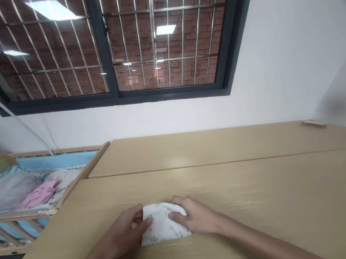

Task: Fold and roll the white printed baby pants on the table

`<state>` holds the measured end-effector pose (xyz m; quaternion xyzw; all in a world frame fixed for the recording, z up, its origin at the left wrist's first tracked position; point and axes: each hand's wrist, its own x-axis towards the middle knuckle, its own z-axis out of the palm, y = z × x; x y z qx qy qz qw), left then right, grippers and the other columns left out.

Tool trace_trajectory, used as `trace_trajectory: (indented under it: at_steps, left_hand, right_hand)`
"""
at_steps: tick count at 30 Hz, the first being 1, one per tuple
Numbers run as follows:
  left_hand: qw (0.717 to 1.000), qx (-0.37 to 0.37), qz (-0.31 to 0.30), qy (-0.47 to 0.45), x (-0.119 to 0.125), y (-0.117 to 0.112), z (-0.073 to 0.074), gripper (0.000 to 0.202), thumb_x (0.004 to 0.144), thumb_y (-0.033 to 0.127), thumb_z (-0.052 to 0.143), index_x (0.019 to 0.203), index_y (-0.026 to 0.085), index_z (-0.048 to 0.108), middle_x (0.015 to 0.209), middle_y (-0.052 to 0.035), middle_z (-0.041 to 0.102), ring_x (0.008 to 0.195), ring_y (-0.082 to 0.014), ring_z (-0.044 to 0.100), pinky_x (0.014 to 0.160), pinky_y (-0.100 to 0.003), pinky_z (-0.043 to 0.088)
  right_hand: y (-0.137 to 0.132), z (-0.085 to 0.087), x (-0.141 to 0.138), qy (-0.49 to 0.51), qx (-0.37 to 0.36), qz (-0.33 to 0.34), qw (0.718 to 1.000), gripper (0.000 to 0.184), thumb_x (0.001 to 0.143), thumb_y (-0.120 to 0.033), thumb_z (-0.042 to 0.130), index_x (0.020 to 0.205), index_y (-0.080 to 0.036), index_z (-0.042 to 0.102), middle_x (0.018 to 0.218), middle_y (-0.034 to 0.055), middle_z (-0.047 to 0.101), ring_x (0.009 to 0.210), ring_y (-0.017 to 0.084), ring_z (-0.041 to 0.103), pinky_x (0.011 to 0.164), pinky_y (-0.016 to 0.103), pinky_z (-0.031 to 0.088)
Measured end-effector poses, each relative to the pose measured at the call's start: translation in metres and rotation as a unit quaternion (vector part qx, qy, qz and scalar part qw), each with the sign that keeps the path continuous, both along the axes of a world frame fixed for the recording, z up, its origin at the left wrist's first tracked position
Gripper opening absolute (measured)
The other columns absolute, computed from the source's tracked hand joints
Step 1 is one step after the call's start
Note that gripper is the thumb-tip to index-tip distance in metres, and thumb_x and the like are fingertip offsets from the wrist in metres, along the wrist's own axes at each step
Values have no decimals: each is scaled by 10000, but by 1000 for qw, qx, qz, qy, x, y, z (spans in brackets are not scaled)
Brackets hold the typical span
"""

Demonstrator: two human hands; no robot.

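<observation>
A small white cloth (164, 227) with a faint green and pink print lies on the wooden table (267, 202), folded into a compact piece. My left hand (127, 230) pinches its left side, thumb on top and fingers tucked around the upper left corner. On the other side, my right hand (196, 214) grips the upper right part, its thumb pressing on the top face. The cloth's lower edge rests close to the tabletop between both hands. Fingers beneath the cloth are partly hidden.
At the left stands a wooden crib (82, 172) with blue lining, holding a pink cloth (42, 193) and white bedding. A barred window (113, 97) is set in the white wall behind. A small flat strip (314, 123) lies at the table's far right.
</observation>
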<state>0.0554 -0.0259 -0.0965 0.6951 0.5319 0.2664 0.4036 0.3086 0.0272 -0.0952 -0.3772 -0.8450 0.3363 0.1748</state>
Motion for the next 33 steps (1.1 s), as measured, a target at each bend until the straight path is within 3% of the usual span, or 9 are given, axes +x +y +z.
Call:
trace_trajectory:
  at_steps: [6,13,15,19,21,23,26,29,33]
  left_hand:
    - [981,63,74,171,1,17,-22,344,976,503,373,760,235,386,708,35,529,639,-155,504,549,-265,311]
    - [949,109,103,276,6,39,-40,245,968,369,403,765,233,429,688,6,572,643,-197,539,577,-307,308]
    - [942,136,107,289,6,40,-46,217,970,354,404,832,215,495,773,-34,618,749,-232,588,648,-333,386]
    - [915,246,127,293,10,36,-52,323,967,340,436,1197,134,531,1269,-186,587,1177,-331,540,962,-483,434]
    - [897,336,106,266,16,28,-51,378,982,364,452,1290,150,496,1374,-179,539,1250,-325,515,1024,-497,432]
    - [895,380,41,233,23,19,-50,331,987,371,482,1260,190,526,1326,-128,592,1217,-280,561,1019,-446,469]
    - [908,349,-47,225,32,7,-50,237,946,329,550,1152,218,587,1188,-80,670,1083,-239,638,932,-383,532]
    - [907,329,-70,255,33,4,-53,188,901,288,598,1075,220,619,1155,-75,684,1025,-244,654,869,-377,553]
    - [889,343,-96,287,31,8,-59,169,964,189,493,1076,219,616,1096,-63,671,987,-223,641,840,-354,534]
  right_hand:
    - [26,-18,-15,37,12,-53,998,238,920,-383,612,1100,-232,651,1027,26,722,885,204,654,710,282,471]
    - [45,-42,-15,9,68,-81,994,230,930,-348,621,1110,-205,613,1121,78,678,1024,233,625,855,341,471]
    - [48,-49,-13,-3,82,-91,992,283,934,-397,628,1125,-189,605,1150,103,649,1076,247,598,908,364,461]
    - [48,-55,-11,-16,85,-103,991,322,947,-468,614,1118,-194,608,1151,111,627,1121,263,560,957,395,437]
    - [46,-57,-13,-31,86,-106,990,302,964,-477,589,1087,-203,620,1140,107,622,1122,270,549,971,415,419]
    - [45,-58,-16,-41,89,-102,990,289,983,-475,558,1072,-209,626,1136,104,616,1127,271,540,988,430,399]
    - [45,-61,-17,-36,92,-89,991,280,1000,-468,535,1080,-214,622,1136,99,615,1140,266,529,1001,432,383]
    - [46,-65,-16,-27,98,-82,991,289,1006,-482,523,1065,-217,624,1128,91,624,1131,262,531,1004,433,378]
    - [46,-65,-15,-16,94,-90,991,280,1003,-475,533,1060,-219,633,1113,88,626,1114,261,544,1001,437,387]
